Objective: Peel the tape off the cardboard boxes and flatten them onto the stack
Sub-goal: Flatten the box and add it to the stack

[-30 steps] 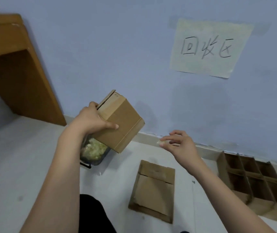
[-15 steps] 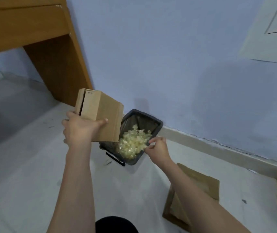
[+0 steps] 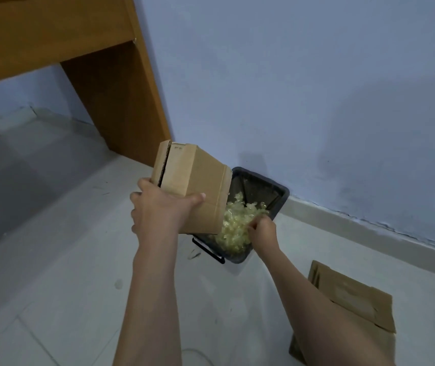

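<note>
My left hand (image 3: 159,210) grips a small brown cardboard box (image 3: 197,183) from below, thumb across its front face, and holds it tilted in the air. Right behind it a black bin (image 3: 277,192) stands on the floor by the wall, filled with crumpled yellowish tape (image 3: 234,227). My right hand (image 3: 262,229) reaches into the bin with its fingers curled down among the tape; whether it still pinches a piece is hidden. A stack of flattened cardboard (image 3: 353,310) lies on the floor at the lower right, partly under my right forearm.
A wooden desk (image 3: 79,48) with a solid side panel stands at the upper left against the blue wall (image 3: 316,88). A pale baseboard (image 3: 369,233) runs along the wall. The floor is light tile.
My view has swung left from the stack to the bin. My right hand has gone from mid-air down into the bin's tape. My left hand has kept hold of the box.
</note>
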Motion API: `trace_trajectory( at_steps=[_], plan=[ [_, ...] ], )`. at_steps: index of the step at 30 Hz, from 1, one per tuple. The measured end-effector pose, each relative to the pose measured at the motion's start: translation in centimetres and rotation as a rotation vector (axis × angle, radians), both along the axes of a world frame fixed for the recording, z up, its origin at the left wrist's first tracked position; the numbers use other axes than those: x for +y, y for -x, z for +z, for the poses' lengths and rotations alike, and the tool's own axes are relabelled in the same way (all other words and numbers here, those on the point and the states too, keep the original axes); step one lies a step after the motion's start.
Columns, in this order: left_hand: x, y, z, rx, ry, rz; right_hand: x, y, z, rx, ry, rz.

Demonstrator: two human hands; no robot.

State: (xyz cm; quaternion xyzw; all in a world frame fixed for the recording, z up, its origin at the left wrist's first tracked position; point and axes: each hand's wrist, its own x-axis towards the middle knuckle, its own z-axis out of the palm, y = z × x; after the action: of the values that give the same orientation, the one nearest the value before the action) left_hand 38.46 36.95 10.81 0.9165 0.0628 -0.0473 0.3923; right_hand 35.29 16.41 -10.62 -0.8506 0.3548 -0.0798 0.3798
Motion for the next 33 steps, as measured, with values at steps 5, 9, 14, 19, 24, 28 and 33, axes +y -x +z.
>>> trace_trajectory(
  at_steps=[5, 9, 14, 19, 24, 28, 33],
  plan=[
    [-0.2, 0.1, 0.0, 0.007, 0.011, -0.014, 0.1, -0.3, 0.1, 0.114, 0.179, 0.084],
    [-0.5, 0.3, 0.2, 0.007, 0.02, -0.034, 0.0, -0.3, 0.2, 0.047, 0.024, -0.001],
    [-0.2, 0.3, 0.4, 0.028, 0.014, -0.042, -0.2, 0.1, 0.8, 0.056, 0.014, -0.084],
    [-0.9, 0.8, 0.5, 0.079, -0.038, -0.096, -0.1, 1.7, 3.2, 0.051, -0.02, -0.174],
    [-2.5, 2.7, 1.5, 0.04, -0.003, -0.12, 1.5, 5.8, 12.0, -0.243, -0.33, -0.283],
    [-5.5, 6.0, 3.6, 0.039, 0.018, -0.272, 3.2, 12.3, 20.6, -0.288, -0.809, -0.156],
    [-8.9, 13.1, 6.9, 0.083, 0.065, -0.728, 2.0, 21.4, 26.5, -0.282, -0.797, -0.155]
  ],
)
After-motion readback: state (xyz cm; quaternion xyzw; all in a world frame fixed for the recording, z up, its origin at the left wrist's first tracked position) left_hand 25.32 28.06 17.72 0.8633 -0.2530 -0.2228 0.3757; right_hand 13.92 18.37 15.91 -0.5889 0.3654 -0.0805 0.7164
